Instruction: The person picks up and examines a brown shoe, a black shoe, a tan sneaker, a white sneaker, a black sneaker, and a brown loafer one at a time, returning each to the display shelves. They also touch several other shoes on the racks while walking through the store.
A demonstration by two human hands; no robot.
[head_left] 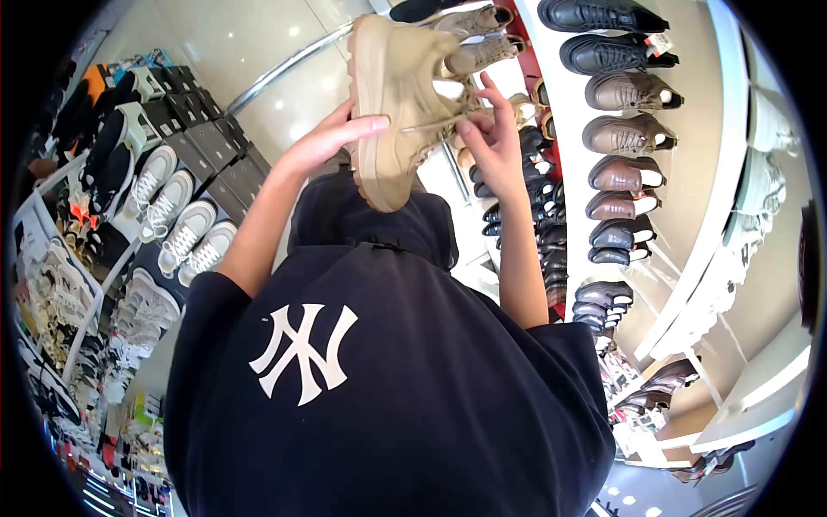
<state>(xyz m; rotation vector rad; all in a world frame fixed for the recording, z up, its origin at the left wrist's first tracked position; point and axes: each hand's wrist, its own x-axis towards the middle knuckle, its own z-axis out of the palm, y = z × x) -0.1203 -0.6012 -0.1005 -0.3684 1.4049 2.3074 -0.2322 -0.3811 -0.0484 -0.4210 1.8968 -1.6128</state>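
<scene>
A beige lace-up boot [396, 103] with a thick, chunky sole is held up in front of my body, its sole facing left. My left hand [332, 142] grips it from the sole side, with the thumb across the sole's edge and the other fingers hidden behind. On the opposite side, my right hand [493, 138] is at the lacing, thumb and fingers pinched around a lace [428, 129] and one finger pointing up. Exactly how the lace runs between those fingers is hard to see.
On the right, a white shelf [564, 95] carries a row of black and brown shoes [633, 133]. Grey sneakers [168, 202] and stacked shoe boxes [207, 142] stand at the left. A metal rail [284, 69] crosses above the tiled floor [215, 34]. Dark cloth [370, 220] lies below the boot.
</scene>
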